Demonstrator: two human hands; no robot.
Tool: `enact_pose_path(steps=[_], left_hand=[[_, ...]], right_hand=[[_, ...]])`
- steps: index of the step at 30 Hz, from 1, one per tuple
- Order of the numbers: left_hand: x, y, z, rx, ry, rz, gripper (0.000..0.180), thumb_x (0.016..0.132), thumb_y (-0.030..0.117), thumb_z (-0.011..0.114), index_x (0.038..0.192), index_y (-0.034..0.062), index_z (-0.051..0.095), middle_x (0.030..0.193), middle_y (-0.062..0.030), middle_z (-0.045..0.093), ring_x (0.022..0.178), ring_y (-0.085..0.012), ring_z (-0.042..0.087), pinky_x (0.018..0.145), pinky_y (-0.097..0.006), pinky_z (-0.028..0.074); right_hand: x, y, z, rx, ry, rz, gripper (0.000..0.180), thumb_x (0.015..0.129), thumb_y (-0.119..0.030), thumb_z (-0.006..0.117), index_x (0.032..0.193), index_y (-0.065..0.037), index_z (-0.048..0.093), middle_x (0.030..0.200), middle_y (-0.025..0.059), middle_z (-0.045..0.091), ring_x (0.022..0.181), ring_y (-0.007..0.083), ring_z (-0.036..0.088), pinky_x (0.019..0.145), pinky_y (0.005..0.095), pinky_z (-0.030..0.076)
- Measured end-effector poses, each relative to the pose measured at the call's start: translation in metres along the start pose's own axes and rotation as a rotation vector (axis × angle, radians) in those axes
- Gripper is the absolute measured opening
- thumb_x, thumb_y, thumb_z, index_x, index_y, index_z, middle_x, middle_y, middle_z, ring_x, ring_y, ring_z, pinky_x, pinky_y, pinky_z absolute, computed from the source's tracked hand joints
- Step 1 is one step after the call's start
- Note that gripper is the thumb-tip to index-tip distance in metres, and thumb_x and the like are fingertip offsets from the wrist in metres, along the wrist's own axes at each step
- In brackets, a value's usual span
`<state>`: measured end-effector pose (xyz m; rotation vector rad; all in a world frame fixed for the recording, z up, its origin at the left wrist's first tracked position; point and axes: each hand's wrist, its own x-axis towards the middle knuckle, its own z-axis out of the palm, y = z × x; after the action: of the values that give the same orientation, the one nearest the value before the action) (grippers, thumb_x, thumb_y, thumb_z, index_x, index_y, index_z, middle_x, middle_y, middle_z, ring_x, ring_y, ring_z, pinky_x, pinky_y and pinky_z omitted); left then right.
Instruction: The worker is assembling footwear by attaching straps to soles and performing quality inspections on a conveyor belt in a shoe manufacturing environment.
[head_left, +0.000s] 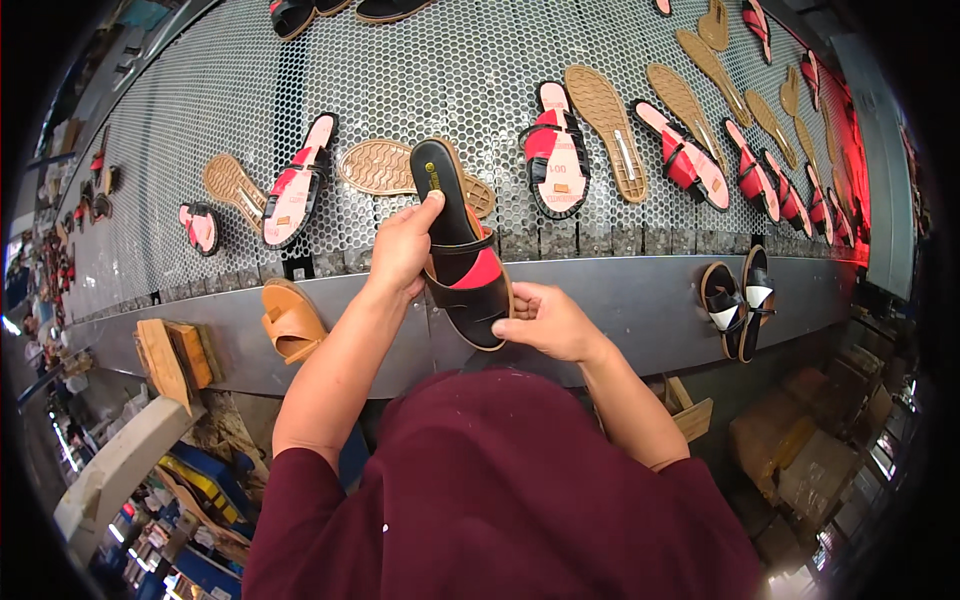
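Between my two hands is a black slide sandal [463, 290] with a red patch on its strap, its heel pointing away from me. My left hand [405, 245] grips it by the heel side, thumb on the insole. At the toe end, my right hand [548, 320] pinches the sole's edge with the thumb on top. Just beyond the sandal, a tan outsole [376, 166] lies on the mesh belt, partly hidden by it. Right of that sits a pink-bottomed upper [556, 150] with red and black straps, beside another tan outsole [608, 130].
A metal mesh conveyor [400, 90] carries several uppers and outsoles. On its grey front ledge [620, 300] rest a tan sandal [292, 320] at left and a pair of black-and-white sandals [740, 305] at right. Wooden blocks [175, 355] stand at the lower left; cardboard boxes [815, 470] lie lower right.
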<state>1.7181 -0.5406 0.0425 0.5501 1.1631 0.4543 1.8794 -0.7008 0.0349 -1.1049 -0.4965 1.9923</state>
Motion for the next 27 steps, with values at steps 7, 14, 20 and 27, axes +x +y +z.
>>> enact_pose_path(steps=[7,14,20,27], left_hand=[[-0.004,0.002,0.009,-0.082,-0.066,0.048,0.037,0.105,0.030,0.049,0.111,-0.0026,0.065,0.101,-0.0145,0.072,0.089,-0.0225,0.072,0.082,-0.036,0.058],[-0.012,0.013,-0.031,0.175,0.224,0.256,0.049,0.100,0.035,0.062,0.135,0.0014,0.055,0.130,-0.0111,0.060,0.119,-0.0220,0.057,0.098,-0.036,0.045],[-0.023,0.087,-0.206,1.444,1.000,0.856,0.082,0.074,0.041,0.083,0.142,0.0087,0.049,0.148,-0.0220,0.041,0.138,-0.0402,0.037,0.115,-0.052,0.028],[0.033,0.116,-0.381,0.911,1.405,0.422,0.105,0.071,0.057,0.081,0.149,0.0037,0.038,0.154,-0.0298,0.031,0.141,-0.0418,0.036,0.114,-0.049,0.032]], right_hand=[[0.005,0.009,-0.006,-0.062,0.157,-0.084,0.026,0.096,-0.005,0.054,0.119,0.004,0.062,0.099,0.0019,0.069,0.084,0.0035,0.060,0.072,0.0224,0.049],[0.011,-0.002,-0.040,-0.254,0.264,-0.133,0.028,0.093,-0.004,0.054,0.117,0.003,0.064,0.095,-0.0030,0.066,0.081,0.0028,0.058,0.072,0.0209,0.047],[0.097,-0.124,-0.103,-0.072,0.334,-0.482,0.029,0.095,-0.012,0.053,0.117,0.003,0.061,0.111,0.0091,0.068,0.098,0.0196,0.065,0.089,0.0344,0.051],[0.211,-0.205,-0.134,-0.423,0.818,-0.360,0.069,0.094,-0.026,0.068,0.146,0.007,0.036,0.113,0.0142,0.068,0.096,0.0202,0.067,0.083,0.0338,0.053]])
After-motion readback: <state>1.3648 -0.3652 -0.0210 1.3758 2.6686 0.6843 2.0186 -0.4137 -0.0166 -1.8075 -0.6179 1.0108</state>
